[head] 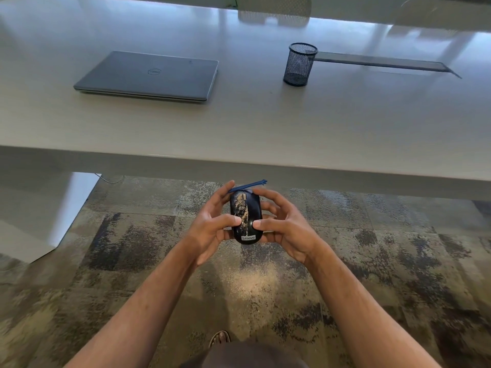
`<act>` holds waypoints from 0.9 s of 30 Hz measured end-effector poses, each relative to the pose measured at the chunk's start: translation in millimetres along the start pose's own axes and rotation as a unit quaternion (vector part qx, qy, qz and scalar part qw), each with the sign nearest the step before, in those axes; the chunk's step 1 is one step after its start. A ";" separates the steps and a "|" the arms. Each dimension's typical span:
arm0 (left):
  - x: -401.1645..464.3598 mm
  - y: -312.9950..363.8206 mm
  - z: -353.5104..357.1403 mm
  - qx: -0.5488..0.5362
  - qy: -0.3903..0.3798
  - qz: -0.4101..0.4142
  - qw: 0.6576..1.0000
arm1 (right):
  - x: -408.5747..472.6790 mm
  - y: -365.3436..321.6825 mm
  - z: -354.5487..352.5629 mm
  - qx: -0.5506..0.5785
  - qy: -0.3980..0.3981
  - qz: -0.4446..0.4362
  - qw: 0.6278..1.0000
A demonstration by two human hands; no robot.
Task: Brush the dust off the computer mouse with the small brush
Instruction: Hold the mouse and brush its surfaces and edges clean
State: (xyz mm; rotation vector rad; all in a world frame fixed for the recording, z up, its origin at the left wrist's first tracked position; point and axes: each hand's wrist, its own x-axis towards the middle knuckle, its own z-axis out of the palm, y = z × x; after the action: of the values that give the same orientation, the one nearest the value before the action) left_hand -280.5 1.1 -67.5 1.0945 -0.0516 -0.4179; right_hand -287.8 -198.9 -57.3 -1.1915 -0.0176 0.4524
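Observation:
A black computer mouse streaked with tan dust is held in the air below the desk's front edge, over the carpet. My left hand grips its left side, thumb on top. My right hand grips its right side, thumb on top too. A thin blue brush pokes out behind the mouse's far end, pointing right; it seems pinched by my left fingers, though its grip end is hidden.
A closed grey laptop lies on the pale desk at the left. A black mesh pen cup stands to its right, next to a cable slot. A desk leg stands at lower left; patterned carpet lies beneath.

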 end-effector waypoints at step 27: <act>19.8 -0.5 -22.7 -0.005 0.260 0.086 0.962 | -0.1 6.6 -3.4 0.003 0.022 -0.012 1.000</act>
State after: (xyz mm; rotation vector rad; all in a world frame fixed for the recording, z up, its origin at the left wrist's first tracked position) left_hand -256.9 13.1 -81.7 1.1496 0.3184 0.0337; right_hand -289.2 -200.1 -64.5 -1.1930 0.0070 0.4044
